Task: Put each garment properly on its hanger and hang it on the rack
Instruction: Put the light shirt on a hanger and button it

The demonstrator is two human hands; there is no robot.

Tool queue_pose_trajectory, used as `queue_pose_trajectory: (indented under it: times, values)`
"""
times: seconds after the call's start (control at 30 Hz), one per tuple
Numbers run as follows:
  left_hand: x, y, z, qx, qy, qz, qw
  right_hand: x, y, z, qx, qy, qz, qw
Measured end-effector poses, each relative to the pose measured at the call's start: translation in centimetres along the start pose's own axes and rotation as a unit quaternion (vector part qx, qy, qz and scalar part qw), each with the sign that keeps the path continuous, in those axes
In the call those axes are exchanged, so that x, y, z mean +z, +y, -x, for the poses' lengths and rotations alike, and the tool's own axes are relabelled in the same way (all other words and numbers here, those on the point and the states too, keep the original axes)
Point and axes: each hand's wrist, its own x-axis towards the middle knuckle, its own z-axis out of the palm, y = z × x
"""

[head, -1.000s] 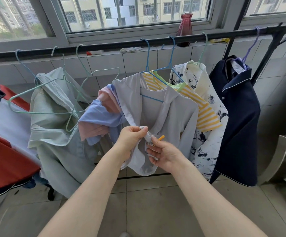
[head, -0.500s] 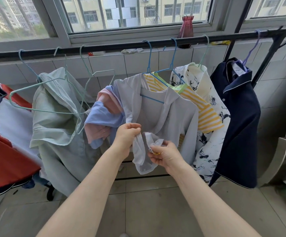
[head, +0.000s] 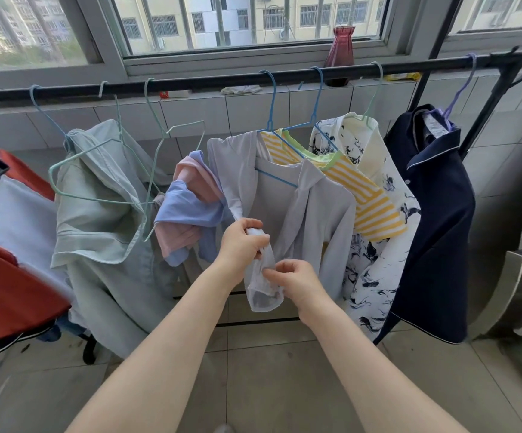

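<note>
A pale grey hooded top (head: 309,220) hangs on a blue hanger (head: 276,179) from the black rack bar (head: 190,84). My left hand (head: 242,242) grips the top's left front edge high up. My right hand (head: 297,281) pinches the same strip of cloth lower down, near its hem. A pale green shirt (head: 103,220) hangs crookedly at the left, with a mint hanger (head: 97,170) lying loose across its front. A pink and blue garment (head: 187,210) is bunched between the two.
To the right hang a yellow striped top (head: 369,201), a white floral shirt (head: 375,276) and a navy shirt (head: 434,226). A red and white garment (head: 6,245) hangs far left. A red vase (head: 341,48) stands on the sill behind the bar. Tiled floor lies below.
My left hand has moved up the grey top's edge and my right hand has slid lower along it. The small yellow item seen at my right hand a second ago is out of sight.
</note>
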Motion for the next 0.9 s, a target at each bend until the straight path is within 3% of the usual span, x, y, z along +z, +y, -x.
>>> queue_pose_trajectory:
  times: [0.1,0.17,0.3,0.4,0.5,0.63,0.73,0.9]
  values:
    - [0.0,-0.8,0.2,-0.022,0.028,0.023,0.999,-0.7,0.0,-0.3,0.011,0.026,-0.064,0.998]
    - [-0.5,-2.1,0.4,-0.096,0.04,-0.03,0.994,-1.5,-0.1,-0.5,0.029,0.039,-0.118,0.992]
    - [-0.7,-3.6,3.0,-0.276,-0.14,-0.054,0.949,-1.9,-0.1,-0.8,0.048,0.05,-0.16,0.985]
    - [0.2,-5.0,4.1,-0.312,-0.216,0.025,0.925,-1.7,-0.2,-0.7,0.044,0.046,-0.164,0.984]
    - [1.0,-5.7,4.2,-0.295,-0.125,0.213,0.923,-1.5,0.1,-0.8,0.042,0.042,-0.152,0.987]
    - [1.0,-5.0,4.0,-0.279,-0.075,0.395,0.872,-1.8,0.5,-0.9,0.037,0.043,-0.152,0.987]
    - [0.6,-4.6,3.5,-0.298,-0.078,0.461,0.833,-2.0,0.7,-0.8,0.034,0.055,-0.159,0.985]
    - [0.9,-4.4,3.4,-0.31,-0.092,0.497,0.805,-2.7,1.3,-0.9,0.081,0.058,-0.275,0.956]
